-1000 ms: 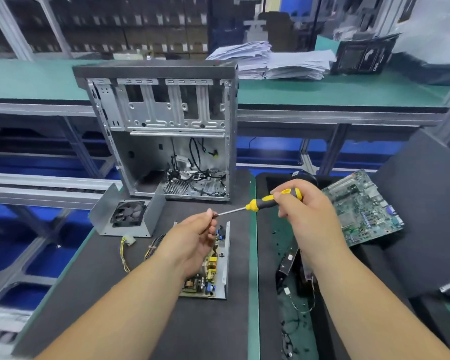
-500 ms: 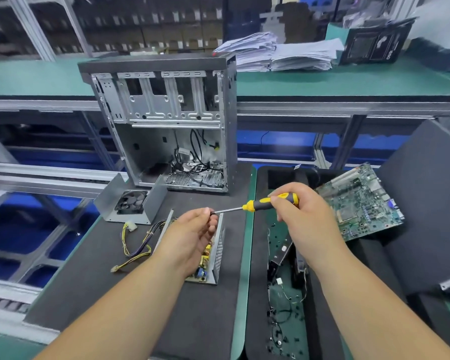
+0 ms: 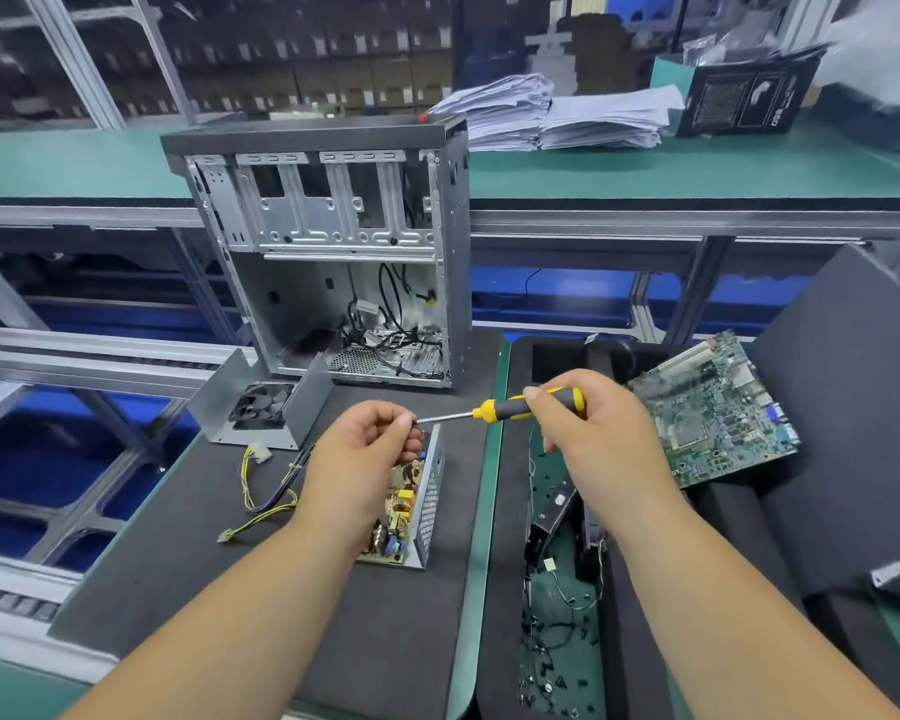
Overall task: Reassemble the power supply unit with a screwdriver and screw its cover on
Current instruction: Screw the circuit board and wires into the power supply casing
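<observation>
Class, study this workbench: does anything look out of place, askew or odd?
Yes. The power supply unit lies open, its circuit board exposed; its fan cover sits apart beside the computer case. The motherboard leans tilted on dark foam, and small dark parts lie scattered in the tray.

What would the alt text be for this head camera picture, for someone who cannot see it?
A person's right hand grips a yellow and black screwdriver, its tip meeting the pinched fingers of the left hand above an open power supply unit on a dark mat. Behind stand its fan cover and an empty computer case; a motherboard lies to the right.
</observation>
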The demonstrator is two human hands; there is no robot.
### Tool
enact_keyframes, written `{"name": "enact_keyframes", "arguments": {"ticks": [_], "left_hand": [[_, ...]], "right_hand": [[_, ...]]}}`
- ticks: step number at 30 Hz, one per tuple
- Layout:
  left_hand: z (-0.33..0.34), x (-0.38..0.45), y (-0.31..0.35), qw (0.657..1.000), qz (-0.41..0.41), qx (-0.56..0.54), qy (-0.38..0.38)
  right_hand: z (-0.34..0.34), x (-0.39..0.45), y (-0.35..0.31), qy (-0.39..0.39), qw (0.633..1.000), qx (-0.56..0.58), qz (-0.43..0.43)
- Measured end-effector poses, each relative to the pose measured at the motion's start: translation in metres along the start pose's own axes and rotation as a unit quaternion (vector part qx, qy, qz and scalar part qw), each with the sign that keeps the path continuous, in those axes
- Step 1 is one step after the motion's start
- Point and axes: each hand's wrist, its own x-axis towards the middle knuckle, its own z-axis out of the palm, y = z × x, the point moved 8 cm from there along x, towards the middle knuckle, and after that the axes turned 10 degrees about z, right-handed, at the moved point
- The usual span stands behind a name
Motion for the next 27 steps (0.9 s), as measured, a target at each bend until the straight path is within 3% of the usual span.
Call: {"name": "enact_keyframes", "arguments": {"ticks": [6, 16, 21, 27], "left_hand": [[-0.001, 0.008, 0.023, 0.986, 0.127, 0.099, -0.048], [0.000, 0.005, 0.048, 0.938, 0.254, 0.212, -0.104], [0.006, 0.004, 0.053, 0.917, 0.281, 0.251, -0.131], [0.011, 0.000, 0.048, 0.858, 0.322, 0.365, -0.164]], "right_hand": [[-0.004, 0.006, 0.012, -0.004, 0.998, -0.061, 0.028], [-0.012, 0.011, 0.007, -0.038, 0.998, -0.045, 0.005], [-0.003, 0.018, 0.013, -0.052, 0.997, 0.027, 0.059], [0.010, 0.023, 0.037, -0.055, 0.985, 0.104, 0.123]]}}
